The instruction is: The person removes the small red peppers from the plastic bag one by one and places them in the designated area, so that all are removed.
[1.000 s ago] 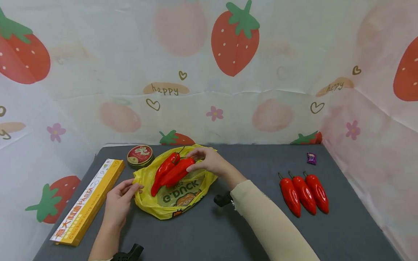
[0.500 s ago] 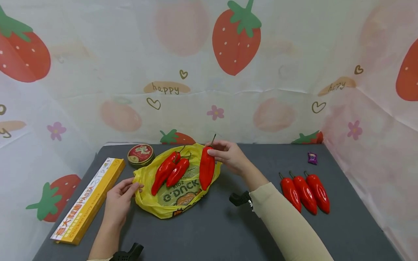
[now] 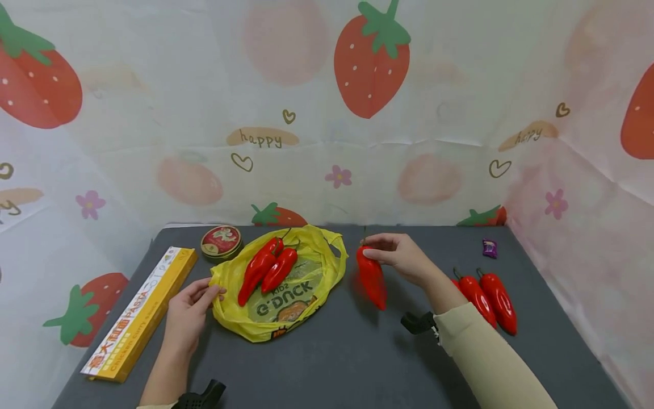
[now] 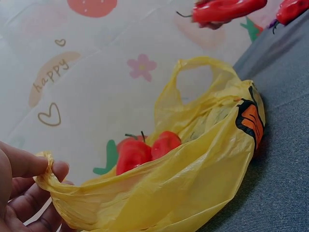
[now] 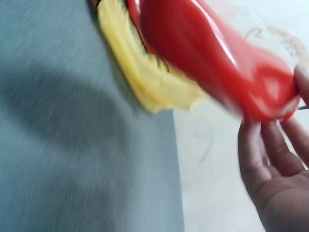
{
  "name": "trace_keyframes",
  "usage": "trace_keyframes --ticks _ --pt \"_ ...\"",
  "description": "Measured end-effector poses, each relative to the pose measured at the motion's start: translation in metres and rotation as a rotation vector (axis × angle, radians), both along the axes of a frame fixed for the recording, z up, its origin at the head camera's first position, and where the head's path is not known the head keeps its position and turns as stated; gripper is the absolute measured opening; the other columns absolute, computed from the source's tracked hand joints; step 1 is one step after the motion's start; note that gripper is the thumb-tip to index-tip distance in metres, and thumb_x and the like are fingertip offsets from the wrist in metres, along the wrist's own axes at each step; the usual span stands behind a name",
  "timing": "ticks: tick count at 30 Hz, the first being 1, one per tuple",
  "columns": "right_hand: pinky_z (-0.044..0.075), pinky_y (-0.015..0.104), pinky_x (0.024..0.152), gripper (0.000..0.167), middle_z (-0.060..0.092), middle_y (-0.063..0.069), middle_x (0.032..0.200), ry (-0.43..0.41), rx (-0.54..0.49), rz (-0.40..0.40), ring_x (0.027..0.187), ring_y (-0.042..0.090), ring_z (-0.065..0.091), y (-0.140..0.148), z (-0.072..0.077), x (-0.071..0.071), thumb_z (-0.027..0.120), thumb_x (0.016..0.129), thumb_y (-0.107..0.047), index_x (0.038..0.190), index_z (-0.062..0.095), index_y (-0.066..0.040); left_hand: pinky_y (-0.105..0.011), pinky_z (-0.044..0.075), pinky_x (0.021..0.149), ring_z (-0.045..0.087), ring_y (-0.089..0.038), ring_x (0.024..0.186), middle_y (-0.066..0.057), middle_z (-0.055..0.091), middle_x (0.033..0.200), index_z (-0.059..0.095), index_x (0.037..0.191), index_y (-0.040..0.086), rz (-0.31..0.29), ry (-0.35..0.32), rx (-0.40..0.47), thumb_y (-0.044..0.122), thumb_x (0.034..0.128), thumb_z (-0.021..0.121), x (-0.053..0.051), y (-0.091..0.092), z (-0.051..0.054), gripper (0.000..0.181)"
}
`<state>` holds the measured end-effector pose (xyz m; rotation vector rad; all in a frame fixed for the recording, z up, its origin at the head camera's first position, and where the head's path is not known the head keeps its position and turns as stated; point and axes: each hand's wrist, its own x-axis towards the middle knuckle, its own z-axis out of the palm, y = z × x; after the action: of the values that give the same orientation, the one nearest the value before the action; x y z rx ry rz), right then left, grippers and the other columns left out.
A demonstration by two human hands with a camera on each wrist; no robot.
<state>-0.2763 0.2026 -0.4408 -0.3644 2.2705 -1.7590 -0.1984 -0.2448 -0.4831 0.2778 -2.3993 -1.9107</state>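
Note:
My left hand (image 3: 190, 309) pinches the left edge of a yellow plastic bag (image 3: 232, 318), also seen in the left wrist view. Two red chili peppers (image 3: 280, 270) lie on the bag. To the right of it, my right hand (image 3: 403, 258) holds another red chili pepper (image 3: 371, 278) by its stem end, tip pointing down, above the table. The held pepper (image 5: 212, 58) fills the top of the right wrist view, slightly blurred, with thumb and fingertips around its wide end.
More red chili peppers (image 3: 498, 302) lie side by side at the right, partly hidden by my right forearm. Behind them is a small purple wrapped candy (image 3: 489, 248). A yellow pasta box (image 3: 143, 318) lies at the left, and a round red-lidded tin (image 3: 221, 243) stands behind the bag.
My right hand has lifted a chili pepper off the bag and carried it rightward, past the bag's right edge. The left hand stays on the bag's left edge.

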Motion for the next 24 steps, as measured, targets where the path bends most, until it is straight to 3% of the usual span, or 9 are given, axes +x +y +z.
trace_keyframes --ticks 4,12,18,24 --pt "0.058 0.037 0.087 0.047 0.068 0.013 0.124 -0.027 0.090 -0.063 0.102 0.022 0.067 0.023 -0.004 0.009 0.074 0.093 -0.032 0.131 0.065 -0.005 -0.012 0.051 0.084 0.064 -0.005 0.095 0.014 0.072 0.098 0.058 0.136 0.005 0.000 -0.009 -0.010 0.037 0.1021 0.059 -0.001 0.000 -0.001 0.047" --pt "0.053 0.049 0.097 0.055 0.068 0.010 0.126 -0.013 0.319 -0.157 0.108 0.023 0.064 0.060 -0.007 0.031 0.073 0.092 -0.046 0.133 0.065 -0.011 -0.011 0.050 0.085 0.064 -0.004 0.095 0.015 0.072 0.099 0.057 0.138 0.007 0.006 -0.035 -0.019 0.038 0.1018 0.059 -0.002 0.001 -0.001 0.048" --pt "0.054 0.048 0.094 0.054 0.069 0.012 0.125 0.025 0.429 -0.160 0.104 0.023 0.067 0.081 -0.011 0.041 0.070 0.093 -0.047 0.131 0.065 -0.009 -0.009 0.050 0.085 0.065 -0.002 0.094 0.015 0.072 0.099 0.056 0.139 0.007 0.016 -0.055 -0.016 0.036 0.1020 0.059 -0.004 0.004 0.000 0.048" --pt "0.053 0.050 0.096 0.051 0.070 0.014 0.124 0.112 0.541 -0.135 0.111 0.030 0.066 0.093 -0.015 0.049 0.069 0.096 -0.041 0.130 0.066 -0.003 -0.010 0.050 0.085 0.065 -0.003 0.093 0.014 0.072 0.099 0.056 0.139 0.006 0.019 -0.052 -0.015 0.036 0.1020 0.059 -0.004 0.005 0.001 0.047"
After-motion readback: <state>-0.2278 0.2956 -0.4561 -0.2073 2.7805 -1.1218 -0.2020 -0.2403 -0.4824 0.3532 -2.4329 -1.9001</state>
